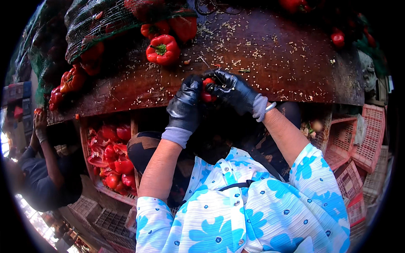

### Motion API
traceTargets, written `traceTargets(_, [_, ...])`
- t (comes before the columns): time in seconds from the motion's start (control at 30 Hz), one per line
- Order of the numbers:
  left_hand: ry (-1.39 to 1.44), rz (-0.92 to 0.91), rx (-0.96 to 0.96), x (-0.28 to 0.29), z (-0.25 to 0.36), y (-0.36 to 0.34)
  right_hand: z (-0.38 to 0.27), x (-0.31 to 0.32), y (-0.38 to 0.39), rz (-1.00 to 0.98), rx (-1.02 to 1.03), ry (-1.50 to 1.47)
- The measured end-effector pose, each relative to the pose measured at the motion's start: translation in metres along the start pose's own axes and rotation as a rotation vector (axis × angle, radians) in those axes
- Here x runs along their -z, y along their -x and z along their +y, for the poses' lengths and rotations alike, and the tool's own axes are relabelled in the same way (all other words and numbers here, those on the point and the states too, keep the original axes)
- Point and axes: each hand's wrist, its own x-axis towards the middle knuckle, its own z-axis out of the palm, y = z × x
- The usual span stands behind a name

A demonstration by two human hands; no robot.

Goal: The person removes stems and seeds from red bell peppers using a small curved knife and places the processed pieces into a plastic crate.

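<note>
Low at the near edge of the wooden table, a red bell pepper [208, 93] sits between my two hands, partly hidden by black gloved fingers. My left hand [185, 101] is closed on the pepper's left side. Curled fingers of my right hand [231, 89] press against its right side. A thin, blade-like tool [204, 62] juts up and left from the right hand's fingers; its grip is hidden. Pale bits cling to the right glove. Just beyond lies a whole red bell pepper [163, 49] with a green stem.
Pale seeds scatter over the brown wooden table [291, 80]. Green netting [90, 29] with peppers fills the far left. Below the table's left edge stands a crate of opened peppers [112, 158]. Stacked crates [369, 135] are at the right. Another person's hand [40, 122] shows at left.
</note>
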Motion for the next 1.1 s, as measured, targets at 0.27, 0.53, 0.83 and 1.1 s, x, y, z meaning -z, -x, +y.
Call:
traceTargets(0.27, [0.749, -0.002, 0.242, 0.025, -0.017, -0.008, -0.009, -0.002, -0.008, 0.019, -0.088, 0.078])
traceTargets(0.53, [0.875, -0.136, 0.266, 0.02, 0.004, -0.018, -0.01, 0.033, 0.011, 0.287, 0.117, 0.41])
traceTargets(0.83, [0.775, -0.127, 0.281, 0.008, -0.012, -0.024, -0.037, -0.003, 0.001, 0.165, 0.372, 0.697])
traceTargets(1.1, [0.807, -0.078, 0.289, 0.0, -0.003, -0.019, -0.02, -0.005, -0.015, 0.143, 0.358, 0.653])
